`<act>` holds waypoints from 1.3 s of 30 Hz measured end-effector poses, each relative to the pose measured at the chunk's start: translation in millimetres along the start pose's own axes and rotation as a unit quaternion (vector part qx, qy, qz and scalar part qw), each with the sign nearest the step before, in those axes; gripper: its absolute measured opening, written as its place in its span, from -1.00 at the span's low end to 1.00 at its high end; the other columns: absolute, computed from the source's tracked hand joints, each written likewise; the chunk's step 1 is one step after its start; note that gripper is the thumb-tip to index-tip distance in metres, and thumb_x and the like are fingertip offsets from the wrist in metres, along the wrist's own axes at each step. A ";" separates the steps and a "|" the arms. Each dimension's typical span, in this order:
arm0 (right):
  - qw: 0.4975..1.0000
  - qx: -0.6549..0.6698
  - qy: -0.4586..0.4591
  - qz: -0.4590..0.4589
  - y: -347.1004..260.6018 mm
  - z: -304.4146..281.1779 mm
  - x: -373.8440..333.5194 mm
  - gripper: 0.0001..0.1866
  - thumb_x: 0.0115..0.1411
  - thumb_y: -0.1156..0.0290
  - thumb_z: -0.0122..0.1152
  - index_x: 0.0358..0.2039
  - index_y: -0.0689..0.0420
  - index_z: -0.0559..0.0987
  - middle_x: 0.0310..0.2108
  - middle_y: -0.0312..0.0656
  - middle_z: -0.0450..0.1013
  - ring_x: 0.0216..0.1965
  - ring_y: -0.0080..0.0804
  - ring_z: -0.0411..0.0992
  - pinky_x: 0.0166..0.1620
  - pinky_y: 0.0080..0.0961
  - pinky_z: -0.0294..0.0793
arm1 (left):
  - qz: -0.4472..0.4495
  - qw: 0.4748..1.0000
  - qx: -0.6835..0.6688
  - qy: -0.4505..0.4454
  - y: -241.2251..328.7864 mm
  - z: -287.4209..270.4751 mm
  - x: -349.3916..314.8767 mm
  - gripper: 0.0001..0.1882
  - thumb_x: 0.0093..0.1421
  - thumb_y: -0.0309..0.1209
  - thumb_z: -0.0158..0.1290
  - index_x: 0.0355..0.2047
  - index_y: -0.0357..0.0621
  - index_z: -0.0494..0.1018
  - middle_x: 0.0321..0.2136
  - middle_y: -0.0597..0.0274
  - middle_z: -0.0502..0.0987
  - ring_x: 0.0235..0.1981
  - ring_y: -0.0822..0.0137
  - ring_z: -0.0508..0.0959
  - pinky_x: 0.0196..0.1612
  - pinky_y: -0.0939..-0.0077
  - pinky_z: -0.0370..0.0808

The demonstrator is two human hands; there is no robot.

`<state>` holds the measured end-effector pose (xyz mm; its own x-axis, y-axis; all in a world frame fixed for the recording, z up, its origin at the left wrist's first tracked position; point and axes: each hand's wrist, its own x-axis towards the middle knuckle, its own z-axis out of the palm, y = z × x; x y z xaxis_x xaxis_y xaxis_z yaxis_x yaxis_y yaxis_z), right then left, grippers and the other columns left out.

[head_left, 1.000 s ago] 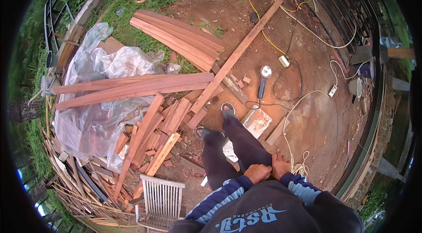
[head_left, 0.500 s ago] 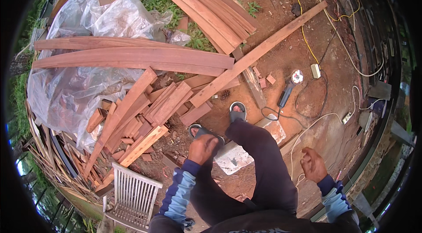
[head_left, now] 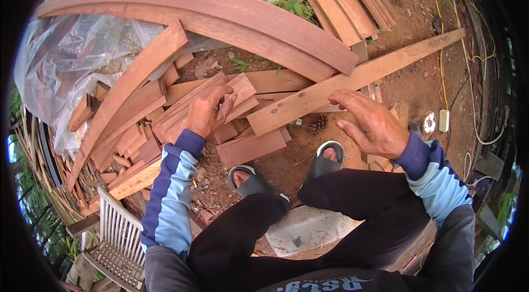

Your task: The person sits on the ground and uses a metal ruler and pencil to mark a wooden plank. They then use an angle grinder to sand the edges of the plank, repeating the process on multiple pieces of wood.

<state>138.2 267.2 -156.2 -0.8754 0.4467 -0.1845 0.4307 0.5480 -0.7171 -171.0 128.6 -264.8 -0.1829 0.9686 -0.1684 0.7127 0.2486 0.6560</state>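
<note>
Reddish-brown soil (head_left: 295,151): outdoor ground under your sandals (head_left: 250,183), with grass tufts (head_left: 295,0) at the top and a pale slab (head_left: 308,231) showing between your legs.
Long boards (head_left: 220,16): across the upper left, over crumpled clear plastic (head_left: 41,71); the fisheye lens bends them into arcs.
Slatted chair (head_left: 120,226): lower left, near the scrap wood.
Yellow cord (head_left: 442,66): on the ground at right, above a pale socket block (head_left: 444,120).
Plank (head_left: 308,100): slants from the middle of the view to the upper right, its lower end near a pine cone (head_left: 318,124).
Short offcuts (head_left: 241,89): heaped left of the plank's lower end.
Left hand (head_left: 208,113): over the offcuts, fingers loosely bent, thumb apart from them.
Right hand (head_left: 374,125): just beside the plank, fingers reaching forward, a clear gap between them and the thumb.
Half a second ago: both your hands were lower, near your legs; now they reach forward around the wood, which looks larger in your view.
Hidden or unclear: the grinder (head_left: 429,122) shows mainly its disc, the rest largely behind your right wrist; the upper boards (head_left: 330,0) are cut off by the top edge; whether your left hand touches the offcuts, you cannot tell.
</note>
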 end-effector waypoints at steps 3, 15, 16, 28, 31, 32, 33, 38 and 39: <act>0.999 -0.013 -0.030 -0.008 -8.9 1.3 -5.9 -0.54 0.10 0.51 0.19 0.03 0.27 0.35 -0.06 0.13 0.38 -0.01 0.10 0.36 0.03 -0.18 0.38 | 0.027 0.998 0.042 0.043 -18.5 -2.3 -5.3 -0.83 0.20 -0.32 0.10 -0.30 -0.15 0.49 -0.53 0.03 0.53 -0.54 0.12 0.56 -0.51 0.33 0.45; 0.956 -0.174 0.201 -0.120 -24.3 -52.7 -57.2 -0.59 0.15 0.41 0.13 0.00 0.23 0.35 -0.10 0.05 0.39 -0.09 0.04 0.41 -0.08 -0.21 0.46 | 0.242 0.946 0.074 0.200 143.2 -114.4 -38.2 -0.80 0.12 -0.34 0.14 -0.26 -0.13 0.49 -0.50 0.04 0.54 -0.51 0.07 0.57 -0.48 0.26 0.49; 0.963 -0.171 0.178 -0.108 -20.2 -50.3 -61.8 -0.59 0.16 0.41 0.12 0.01 0.23 0.34 -0.09 0.05 0.38 -0.09 0.04 0.41 -0.08 -0.20 0.45 | 0.258 0.944 0.114 0.169 162.7 -114.3 -55.3 -0.78 0.12 -0.33 0.15 -0.24 -0.13 0.49 -0.50 0.05 0.55 -0.51 0.08 0.57 -0.48 0.27 0.49; 0.952 -0.156 0.264 -0.021 14.1 -65.5 -106.7 -0.61 0.17 0.31 0.12 -0.03 0.22 0.38 -0.14 0.10 0.45 -0.09 0.07 0.42 -0.09 -0.15 0.43 | 0.353 0.893 0.277 0.041 215.2 -89.5 -163.4 -0.51 0.10 -0.02 0.11 0.00 0.10 0.43 -0.35 0.05 0.53 -0.38 0.00 0.55 -0.24 0.11 0.47; 0.958 -0.113 0.262 0.011 25.4 -66.5 -109.7 -0.61 0.18 0.28 0.11 -0.05 0.25 0.41 -0.18 0.11 0.48 -0.09 0.07 0.43 -0.08 -0.15 0.43 | 0.205 0.933 0.255 -0.150 203.3 -91.7 -162.7 -0.44 0.07 0.00 0.14 0.06 0.14 0.40 -0.31 0.07 0.53 -0.29 0.04 0.53 -0.22 0.14 0.46; 0.960 -0.119 0.253 0.025 28.1 -67.0 -111.0 -0.61 0.18 0.28 0.11 -0.05 0.26 0.42 -0.18 0.11 0.49 -0.09 0.07 0.44 -0.08 -0.15 0.43 | 0.196 0.930 0.268 -0.156 202.3 -91.6 -163.6 -0.42 0.06 0.04 0.14 0.07 0.13 0.41 -0.22 0.04 0.51 -0.23 0.05 0.53 -0.20 0.16 0.47; 0.961 -0.124 0.246 0.038 28.5 -67.6 -111.6 -0.61 0.18 0.29 0.11 -0.05 0.26 0.43 -0.18 0.12 0.49 -0.09 0.07 0.44 -0.08 -0.16 0.43 | 0.186 0.927 0.281 -0.162 204.5 -93.4 -164.8 -0.40 0.06 0.07 0.13 0.07 0.13 0.41 -0.13 0.01 0.50 -0.18 0.06 0.52 -0.18 0.18 0.47; 0.966 -0.115 0.224 0.058 29.6 -64.3 -109.1 -0.62 0.16 0.30 0.10 -0.08 0.26 0.48 -0.24 0.16 0.50 -0.14 0.08 0.47 -0.10 -0.16 0.45 | 0.162 0.957 0.191 -0.145 179.5 -89.4 -163.2 -0.54 0.10 -0.13 0.16 -0.04 -0.08 0.46 -0.28 -0.01 0.55 -0.32 0.14 0.58 -0.29 0.33 0.51; 0.965 -0.125 0.225 0.051 31.7 -64.0 -108.3 -0.62 0.15 0.29 0.11 -0.08 0.25 0.47 -0.26 0.17 0.50 -0.17 0.10 0.48 -0.13 -0.15 0.46 | 0.160 0.963 0.164 -0.140 178.0 -89.2 -162.5 -0.58 0.11 -0.19 0.17 -0.07 -0.13 0.47 -0.34 0.00 0.56 -0.36 0.15 0.59 -0.32 0.37 0.52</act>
<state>260.6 281.5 -115.9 -0.6668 0.7378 0.1049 0.5978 0.6136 -0.5158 -74.8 15.4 -55.1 0.2385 0.9462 -0.2186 0.8865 -0.1202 0.4468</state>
